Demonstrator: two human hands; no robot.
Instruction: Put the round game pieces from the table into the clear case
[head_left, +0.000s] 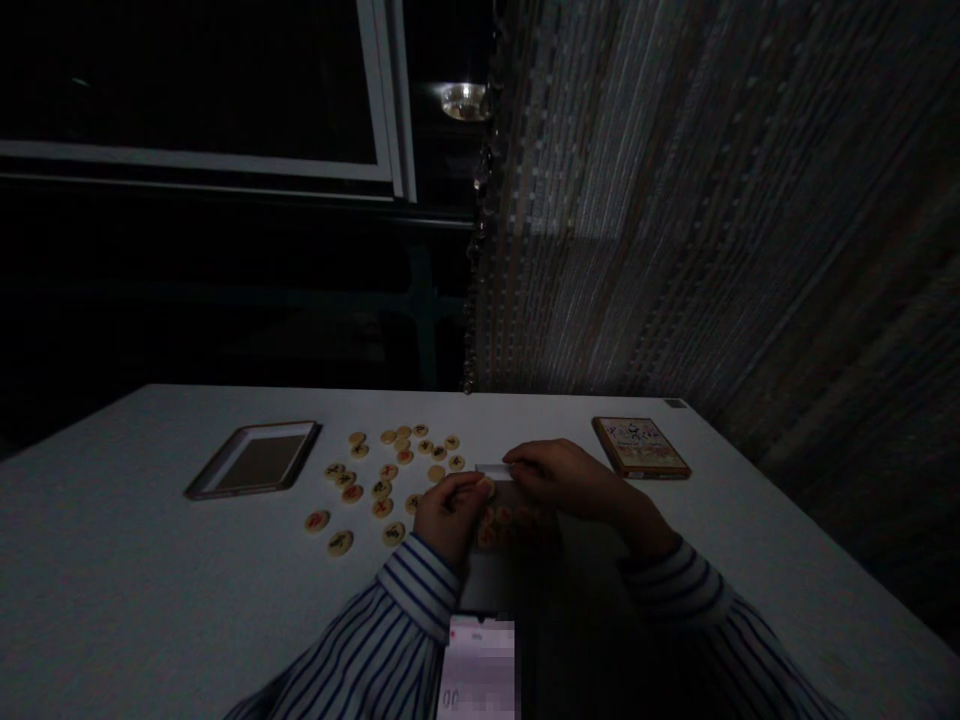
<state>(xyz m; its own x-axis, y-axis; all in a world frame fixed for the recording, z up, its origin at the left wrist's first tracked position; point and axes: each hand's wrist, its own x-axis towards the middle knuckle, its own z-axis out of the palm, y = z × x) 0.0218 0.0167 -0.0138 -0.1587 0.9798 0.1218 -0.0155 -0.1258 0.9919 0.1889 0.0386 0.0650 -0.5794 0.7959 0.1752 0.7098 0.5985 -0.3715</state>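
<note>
Between the thumb and fingers of my left hand (444, 515) is a round xiangqi piece (486, 487), seen edge-on above a shallow tray (496, 470). My right hand (559, 472) reaches over the tray's far right part, its fingers bent together and the tips by the rim. What those fingertips hold, if anything, is hidden. Inside the tray, several xiangqi pieces (487, 530) with red marks lie in a row, partly in dark shadow. More loose xiangqi pieces (382, 508), marked in red or black, are scattered left of my hands; a few show plain faces.
An open box lid or tray (196, 492) lies on the white table (247, 580) at left. To the right is a flat printed box (643, 446). A lit phone (480, 660) sits close to me. Behind the table's right part hangs a string curtain (600, 220).
</note>
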